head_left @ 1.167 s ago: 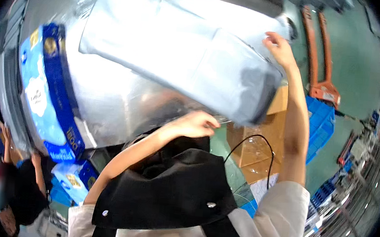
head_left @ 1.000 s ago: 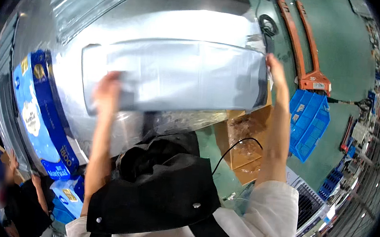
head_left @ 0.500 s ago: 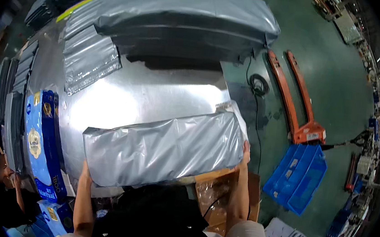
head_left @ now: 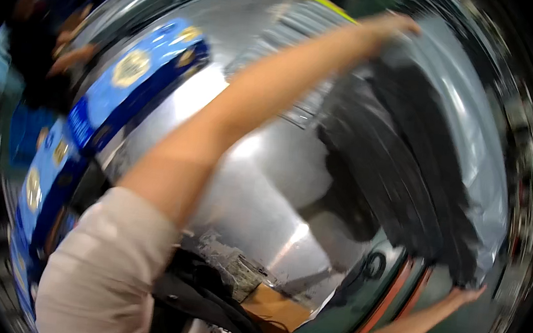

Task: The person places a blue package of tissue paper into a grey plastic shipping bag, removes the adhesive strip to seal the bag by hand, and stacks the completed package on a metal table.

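Note:
A long silver-grey plastic-wrapped package lies between my outstretched hands at the right, above dark grey folded plastic. Motion blur hides where the package ends and the grey pile under it begins. My left hand is closed at its far end, the fingers smeared and partly over the plastic. At the near end, my right hand grips the lower corner. My left arm crosses over the metal tabletop.
Blue printed packs line the table's left side. Flat grey bags lie at the back. A person's hands are at the far left. Orange pallet-truck forks and a coiled black cable are on the floor beyond the table's right edge.
The silver-grey package has left the near part of the table; my hands have carried it over to the grey pile. My view has turned, and both arms now stretch out to the right.

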A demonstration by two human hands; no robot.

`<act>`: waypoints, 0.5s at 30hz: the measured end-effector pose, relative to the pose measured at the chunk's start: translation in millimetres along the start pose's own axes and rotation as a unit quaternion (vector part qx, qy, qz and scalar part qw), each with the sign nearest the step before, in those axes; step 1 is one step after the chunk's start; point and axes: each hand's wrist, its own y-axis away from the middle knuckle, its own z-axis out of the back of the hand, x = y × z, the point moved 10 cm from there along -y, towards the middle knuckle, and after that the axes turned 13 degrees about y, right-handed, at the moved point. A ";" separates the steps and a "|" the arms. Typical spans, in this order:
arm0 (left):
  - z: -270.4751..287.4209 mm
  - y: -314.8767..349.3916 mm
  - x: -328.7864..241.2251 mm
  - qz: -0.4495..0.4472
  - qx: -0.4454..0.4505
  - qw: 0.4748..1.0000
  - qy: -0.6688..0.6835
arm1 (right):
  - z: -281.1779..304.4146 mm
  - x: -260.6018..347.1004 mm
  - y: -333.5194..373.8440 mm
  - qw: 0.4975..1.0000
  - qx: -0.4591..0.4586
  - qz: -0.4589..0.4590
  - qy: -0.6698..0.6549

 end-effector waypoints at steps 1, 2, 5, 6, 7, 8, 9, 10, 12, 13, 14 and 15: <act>-2.7 13.5 15.9 0.106 -0.059 0.992 -0.029 | -14.4 12.0 20.1 0.996 -0.049 0.043 0.060; 20.5 17.2 20.8 -0.014 0.016 0.994 -0.103 | -35.6 -10.3 17.9 0.997 -0.003 0.029 0.069; 86.0 94.4 79.9 0.014 -0.025 0.993 -0.117 | -49.5 -40.4 101.9 0.967 -0.020 0.166 0.192; 124.1 136.3 83.5 0.037 -0.031 0.991 -0.122 | -20.6 -67.6 89.1 0.937 -0.014 0.216 0.273; 185.6 171.6 80.7 0.001 -0.088 0.969 -0.231 | 53.6 -133.2 5.5 0.935 0.013 0.109 0.336; 275.2 231.2 83.1 0.016 -0.163 0.954 -0.251 | -9.2 -188.4 103.4 0.944 0.163 0.088 0.272; 370.3 290.4 78.9 -0.008 -0.242 0.925 -0.294 | 4.0 -219.9 158.2 0.942 0.105 0.046 0.314; 432.4 351.5 89.1 0.138 -0.394 0.900 -0.123 | 25.4 -267.6 184.7 0.928 0.163 -0.015 0.334; 607.1 491.3 28.4 0.074 -0.456 0.691 -0.556 | 32.8 -359.3 272.9 0.880 0.186 -0.116 0.422; 645.0 537.1 12.0 0.132 -0.475 0.666 -0.559 | 13.1 -354.8 344.2 0.856 0.200 -0.085 0.469; 683.3 577.8 -10.7 0.168 -0.489 0.612 -0.598 | -2.4 -380.7 399.7 0.818 0.274 -0.121 0.492; 702.5 594.8 -20.5 0.192 -0.478 0.575 -0.636 | -26.8 -394.9 449.6 0.808 0.307 -0.124 0.487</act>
